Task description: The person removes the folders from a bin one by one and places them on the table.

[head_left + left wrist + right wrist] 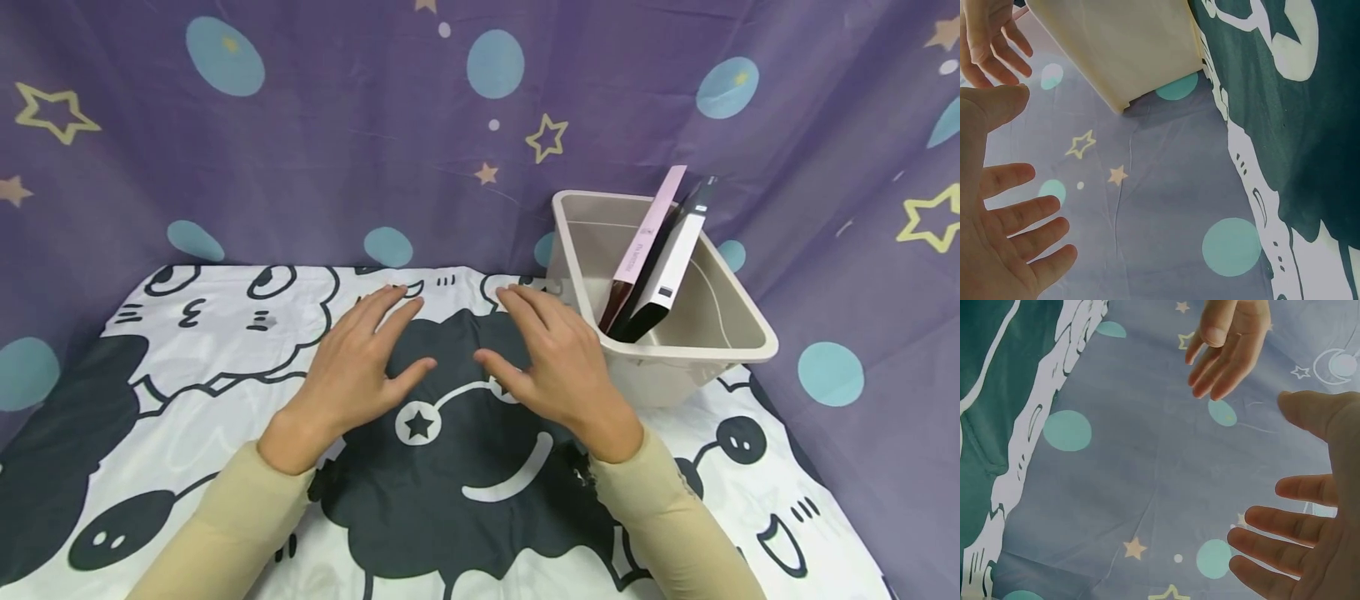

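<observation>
Both hands hover over the patterned cloth, palms facing each other with a gap between the thumbs. My left hand (352, 371) has its fingers extended and holds nothing; the left wrist view shows its spread fingers (1038, 215). Likewise my right hand (558, 362) is empty, fingers extended and thumb pointing inward, as the right wrist view also shows (1310, 537). Just right of the right hand stands a beige bin (675, 375). Inside it, a pink-spined book (648, 225) and a black-and-white book or box (678, 258) lean together, their tops above the rim.
A black-and-white cartoon cloth (465, 533) covers the surface below the hands. Behind it hangs a purple curtain (337, 150) with stars and blue spots, close against the surface's back edge. The bin stands near that curtain, at the back right.
</observation>
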The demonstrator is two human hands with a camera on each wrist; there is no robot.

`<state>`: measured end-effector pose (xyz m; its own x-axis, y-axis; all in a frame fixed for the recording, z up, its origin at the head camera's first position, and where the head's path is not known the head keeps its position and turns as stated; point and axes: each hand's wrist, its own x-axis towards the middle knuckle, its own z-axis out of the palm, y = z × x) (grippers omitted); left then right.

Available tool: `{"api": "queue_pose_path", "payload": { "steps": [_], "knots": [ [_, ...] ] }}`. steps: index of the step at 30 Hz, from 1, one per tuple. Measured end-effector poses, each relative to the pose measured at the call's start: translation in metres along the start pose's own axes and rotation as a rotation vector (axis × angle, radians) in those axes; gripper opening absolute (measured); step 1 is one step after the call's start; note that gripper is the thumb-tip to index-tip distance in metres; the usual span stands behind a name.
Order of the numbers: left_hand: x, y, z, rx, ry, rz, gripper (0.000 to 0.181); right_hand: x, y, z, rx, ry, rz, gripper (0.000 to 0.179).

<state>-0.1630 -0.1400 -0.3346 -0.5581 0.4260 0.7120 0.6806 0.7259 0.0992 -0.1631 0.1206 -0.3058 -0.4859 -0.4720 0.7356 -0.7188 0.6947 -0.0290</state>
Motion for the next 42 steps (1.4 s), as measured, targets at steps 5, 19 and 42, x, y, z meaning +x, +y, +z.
{"api": "queue_pose_path", "payload": {
  "steps": [5,19,42],
  "knots": [
    [-0.001,0.001,0.0,-0.004,0.006,0.002,0.068,0.002,0.0,-0.006,0.017,0.008,-0.005,0.066],
    [0.001,0.008,-0.002,-0.02,-0.013,0.021,0.068,0.002,-0.001,-0.017,0.042,0.031,-0.004,0.064],
    [0.019,0.026,-0.004,-0.059,-0.006,0.054,0.069,0.008,0.0,-0.035,0.042,0.139,-0.021,0.063]
  ]
}}
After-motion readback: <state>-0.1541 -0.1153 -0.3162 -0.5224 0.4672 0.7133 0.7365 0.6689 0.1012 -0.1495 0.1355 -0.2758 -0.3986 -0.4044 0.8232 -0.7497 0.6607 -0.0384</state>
